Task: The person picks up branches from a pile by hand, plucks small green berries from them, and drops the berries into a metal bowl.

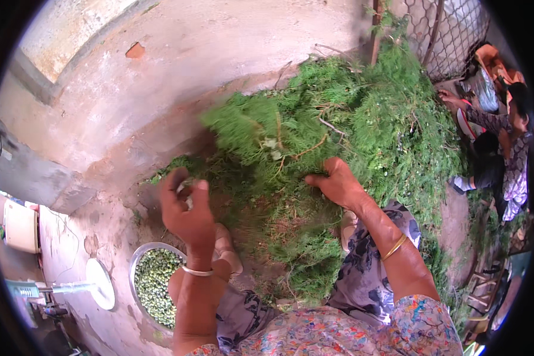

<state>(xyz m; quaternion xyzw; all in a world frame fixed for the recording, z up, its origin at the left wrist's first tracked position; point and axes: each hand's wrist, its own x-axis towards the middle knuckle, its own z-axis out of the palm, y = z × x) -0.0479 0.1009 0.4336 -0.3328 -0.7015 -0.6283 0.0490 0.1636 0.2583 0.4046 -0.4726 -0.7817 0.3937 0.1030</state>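
My right hand [338, 183] pinches the stem of a feathery evergreen branch [279, 136], which spreads up and left from it, partly blurred. Pale green bits cluster near the middle of that branch. To its left hovers my left hand [187, 207], its fingers curled toward the thumb around a tiny pale spot too small to name. Below and beside my left wrist stands a round metal bowl [134, 255] holding many small green cones or berries [157, 285]. My left forearm hides part of its right side.
A large heap of cut evergreen branches [391, 130] lies against the wall [219, 41] and around my feet. At far right another person [513, 148] sits by the heap. A white pedestal fan base [101, 283] stands left of the bowl. Wire mesh [457, 35] rises behind.
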